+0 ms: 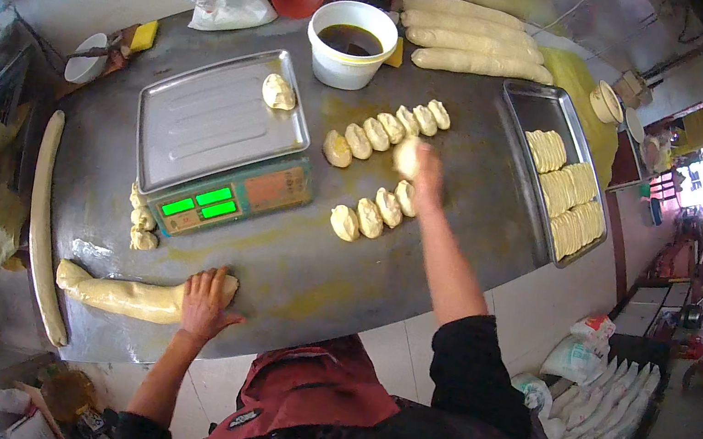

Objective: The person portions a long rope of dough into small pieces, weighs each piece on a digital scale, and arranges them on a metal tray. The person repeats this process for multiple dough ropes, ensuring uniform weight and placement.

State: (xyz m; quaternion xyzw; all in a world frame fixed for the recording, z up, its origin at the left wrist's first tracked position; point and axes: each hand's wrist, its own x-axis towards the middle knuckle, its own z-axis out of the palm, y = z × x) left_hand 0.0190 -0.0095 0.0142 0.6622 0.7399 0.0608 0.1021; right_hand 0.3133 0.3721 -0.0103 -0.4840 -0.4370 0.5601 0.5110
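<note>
My left hand [206, 303] lies over the right end of a thick, oiled dough roll [122, 297], fingers wrapped across its top. Between two rows of dough pieces, my right hand [427, 173] holds a pale dough piece [406, 157]; motion blurs both. The farther row of dough pieces [376, 134] is slanted, with a yellow oily patch on its leftmost piece. Nearer me is a shorter row of dough pieces [370, 218], partly covered by my right wrist. One dough lump [279, 92] sits on a metal tray [213, 127] on top of a digital scale [236, 200] with lit green displays.
A long dough strip [42, 223] runs along the left table edge. Small dough lumps [142, 226] touch the scale's left side. Behind stand a bucket of dark liquid [347, 69] and stacked dough rolls [481, 46]. To the right, a metal tray [537, 111] holds flat dough slices [566, 189].
</note>
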